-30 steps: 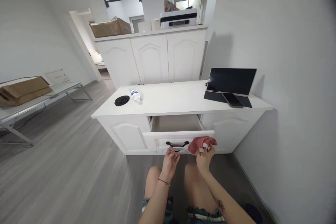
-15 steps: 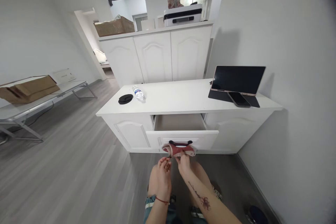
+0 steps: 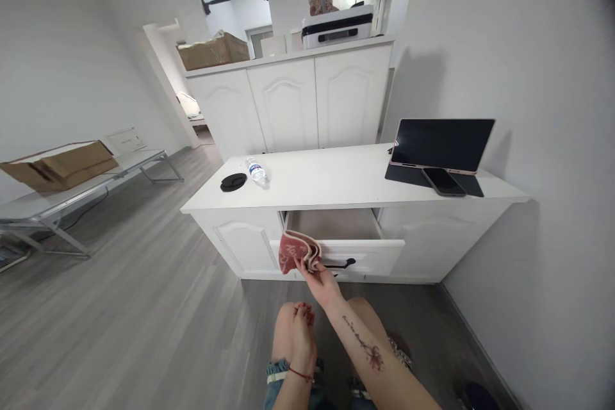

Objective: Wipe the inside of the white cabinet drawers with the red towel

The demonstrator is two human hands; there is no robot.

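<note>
Right hand now alone carries the folded red cloth, grip pinched on its lower edge, lifted to the left front corner of the open drawer. Left hand has let go and rests on the knee, fingers loosely curled, holding nothing. Likely means folding is finished and the cloth is heading for the drawer. Half a second earlier both hands held the cloth low, in front of the drawer handle. Bottle, tablet, phone unchanged on the white surface.
</note>
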